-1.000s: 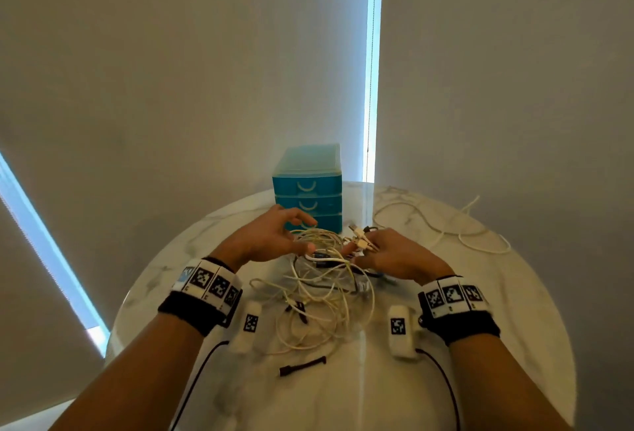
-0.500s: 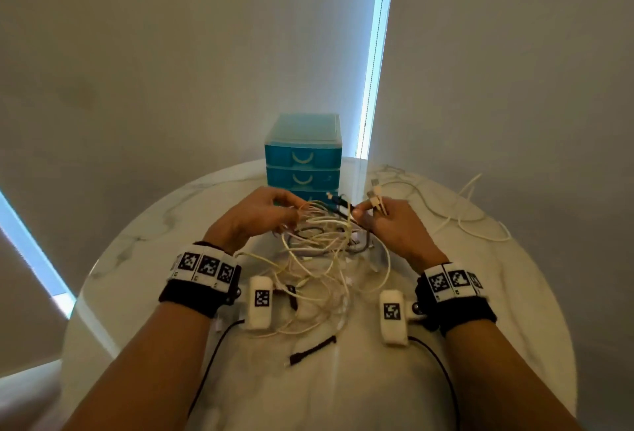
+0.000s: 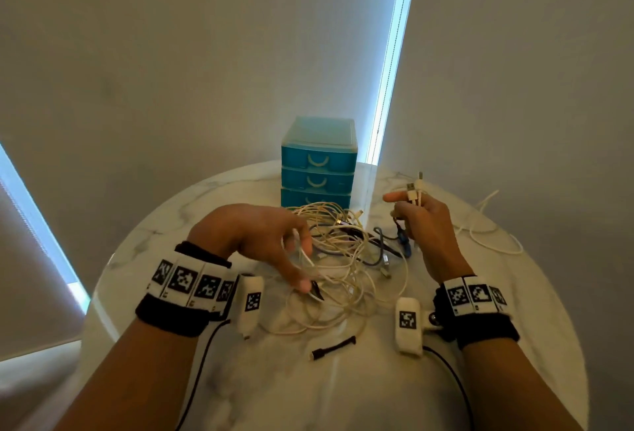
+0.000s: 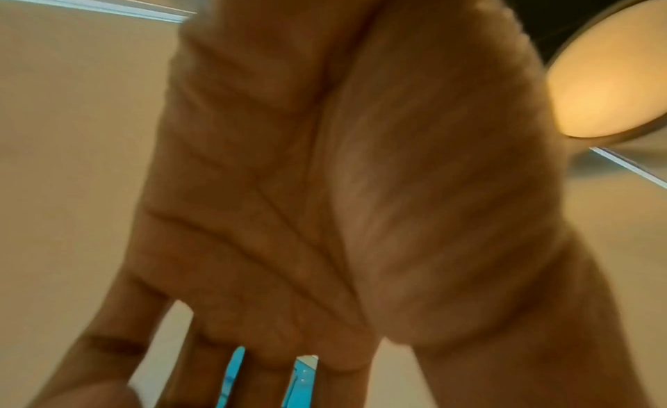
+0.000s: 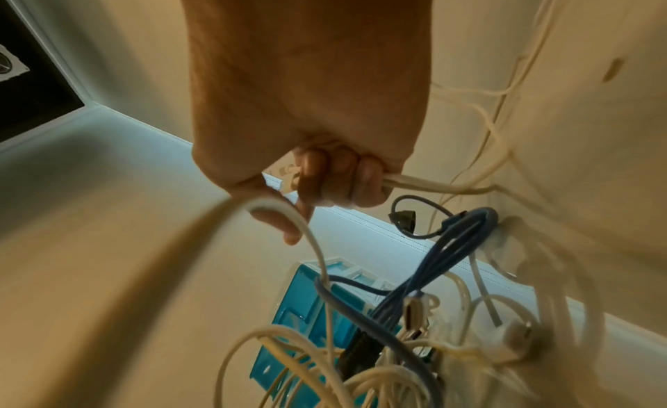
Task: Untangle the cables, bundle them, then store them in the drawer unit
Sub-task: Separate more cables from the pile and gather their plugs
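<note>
Early days: the right hand (image 3: pixel 423 221) clenches white plug ends lifted off the cable tangle (image 3: pixel 343 259) mid-table, the left hand (image 3: pixel 260 238) hovers loose-fingered gripping nothing, and nothing's bundled, the blue drawer unit (image 3: pixel 317 164) shut at the far edge.

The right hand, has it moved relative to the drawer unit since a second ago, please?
Yes. The right hand has lifted its white connectors up and rightward, away from the drawer unit.

bg: round marble table (image 3: pixel 535 310) | grey blinds (image 3: pixel 206 53) w/ daylight strips (image 3: pixel 394 53) btwn
</note>
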Motion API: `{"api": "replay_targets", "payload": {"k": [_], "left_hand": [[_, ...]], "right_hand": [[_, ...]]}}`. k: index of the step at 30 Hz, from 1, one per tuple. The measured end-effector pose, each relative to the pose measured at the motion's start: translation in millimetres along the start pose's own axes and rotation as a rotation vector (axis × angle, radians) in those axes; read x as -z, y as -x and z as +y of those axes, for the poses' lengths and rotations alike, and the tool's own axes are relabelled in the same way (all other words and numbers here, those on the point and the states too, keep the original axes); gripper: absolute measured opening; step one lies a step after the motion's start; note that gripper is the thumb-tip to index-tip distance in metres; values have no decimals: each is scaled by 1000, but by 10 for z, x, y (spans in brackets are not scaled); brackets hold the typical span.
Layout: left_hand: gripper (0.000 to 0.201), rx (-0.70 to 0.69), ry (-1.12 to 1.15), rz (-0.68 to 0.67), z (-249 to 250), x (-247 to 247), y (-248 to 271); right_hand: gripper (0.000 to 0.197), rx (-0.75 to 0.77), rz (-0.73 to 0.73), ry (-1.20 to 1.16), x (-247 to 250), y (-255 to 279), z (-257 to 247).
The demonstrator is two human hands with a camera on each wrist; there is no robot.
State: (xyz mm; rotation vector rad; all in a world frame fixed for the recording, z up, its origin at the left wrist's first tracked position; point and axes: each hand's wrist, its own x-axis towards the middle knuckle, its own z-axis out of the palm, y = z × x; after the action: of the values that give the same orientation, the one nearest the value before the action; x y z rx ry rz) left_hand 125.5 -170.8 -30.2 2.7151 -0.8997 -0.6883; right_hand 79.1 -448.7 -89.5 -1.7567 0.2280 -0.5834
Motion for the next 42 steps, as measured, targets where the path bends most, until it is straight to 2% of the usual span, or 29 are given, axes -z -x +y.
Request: {"api": "replay_targets", "payload": {"k": [2, 3, 5, 7, 9, 11, 12, 14, 16, 18, 21, 23, 24, 25, 27, 29, 31, 33, 36, 39, 42], "left_hand": [[49, 18, -26, -5, -33, 12, -16], [43, -18, 19, 40, -52, 45, -4], [34, -168, 226, 230, -74, 123, 21], [27, -321, 535, 508, -40, 154, 4], [20, -400, 763, 776, 39, 117, -78], [21, -416, 945, 970, 116, 53, -201], [23, -410, 1072, 1026, 139, 34, -254], [29, -408, 1313, 1027, 162, 11, -319], [31, -427, 1357, 976, 172, -52, -351], [25, -469, 1285, 927, 206, -130, -383], [17, -550, 1270, 833, 257, -209, -414], [19, -601, 1272, 792, 264, -229, -416], [21, -619, 1267, 783, 257, -231, -412], [23, -633, 1259, 780, 246, -232, -407], [26, -625, 1250, 797, 191, -232, -406], [28, -564, 1289, 806, 102, -230, -412], [34, -499, 1326, 747, 16, -236, -416], [36, -427, 1231, 640, -31, -259, -399], [24, -297, 897, 533, -92, -302, -364], [22, -242, 840, 580, -168, -308, -367], [32, -243, 948, 758, -202, -278, -355]], "right_hand": [[11, 44, -108, 26, -12, 69, -115], [7, 65, -198, 41, -28, 128, -193], [30, 98, -393, 95, -78, 216, -291], [41, 96, -529, 188, -168, 251, -298], [40, 102, -511, 325, -227, 210, -212], [23, 108, -337, 378, -176, 104, -114], [18, 119, -224, 380, -128, 57, -77], [18, 156, -72, 357, -53, 3, -52], [20, 192, -68, 291, -53, 38, -121], [27, 215, -150, 167, -120, 111, -226], [40, 181, -417, 25, -224, 233, -341], [31, 149, -531, 54, -306, 270, -319], [24, 165, -527, 97, -341, 289, -315], [25, 190, -480, 135, -354, 292, -304], [39, 247, -276, 166, -335, 265, -292], [38, 273, -18, 68, -273, 221, -312], [36, 263, 117, -86, -218, 190, -330], [33, 272, 175, -143, -204, 187, -359], [30, 264, 273, -183, -136, 204, -402], [29, 269, 320, -187, -78, 208, -429], [32, 307, 303, -150, -104, 253, -469]]}}
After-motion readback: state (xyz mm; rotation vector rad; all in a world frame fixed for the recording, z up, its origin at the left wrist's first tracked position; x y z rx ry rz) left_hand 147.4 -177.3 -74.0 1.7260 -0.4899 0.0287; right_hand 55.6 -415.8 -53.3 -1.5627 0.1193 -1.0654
